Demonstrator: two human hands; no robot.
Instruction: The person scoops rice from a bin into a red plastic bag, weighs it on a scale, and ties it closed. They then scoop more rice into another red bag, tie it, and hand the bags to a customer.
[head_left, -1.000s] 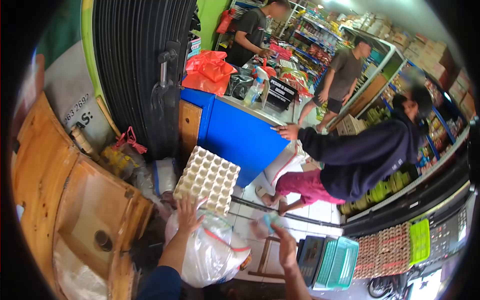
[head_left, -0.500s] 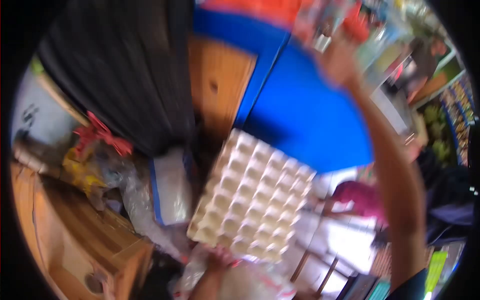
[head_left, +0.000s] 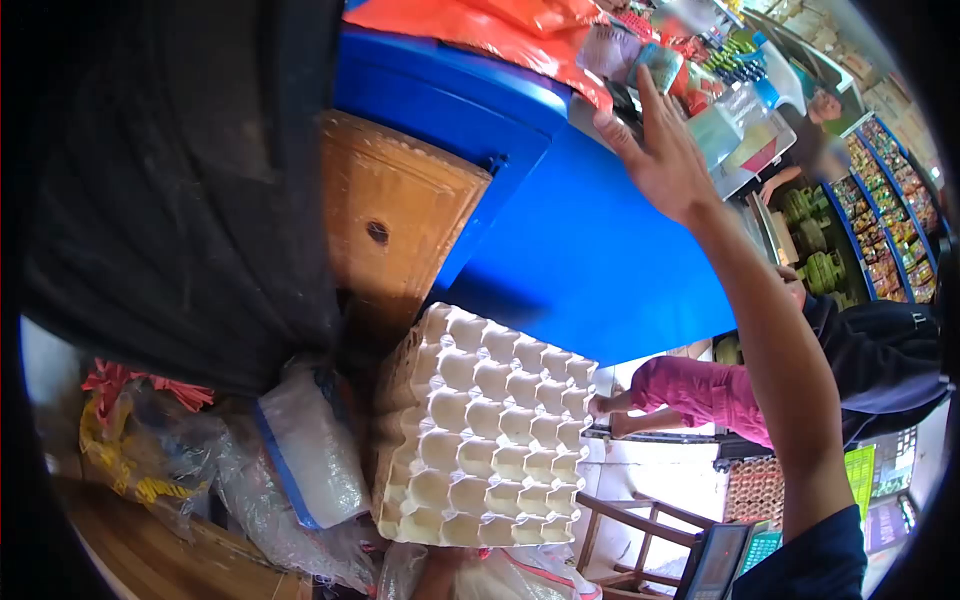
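Note:
A stack of empty pale cardboard egg trays (head_left: 490,440) stands tilted on edge against a wooden panel (head_left: 390,230) and a blue counter (head_left: 590,260). My left hand (head_left: 436,572) reaches up under the stack's lower edge; only the wrist shows, and the fingers are hidden behind the trays. My right hand (head_left: 660,150) is raised high to the counter's top edge, fingers straight and thumb spread. A small blue-green item (head_left: 657,65) sits at its fingertips, and I cannot tell whether the hand holds it.
A black ribbed shutter (head_left: 180,180) fills the left. Plastic bags (head_left: 310,450) lie piled below it. Orange bags (head_left: 480,20) lie on the counter. A person in a dark top and pink shorts (head_left: 700,390) crouches to the right, with a wooden stool (head_left: 640,530) and filled egg trays (head_left: 765,485) nearby.
My view has swung down and closer to the egg trays. My right hand rose from beside the white bag up to the counter top. My left hand stayed at the trays' lower edge.

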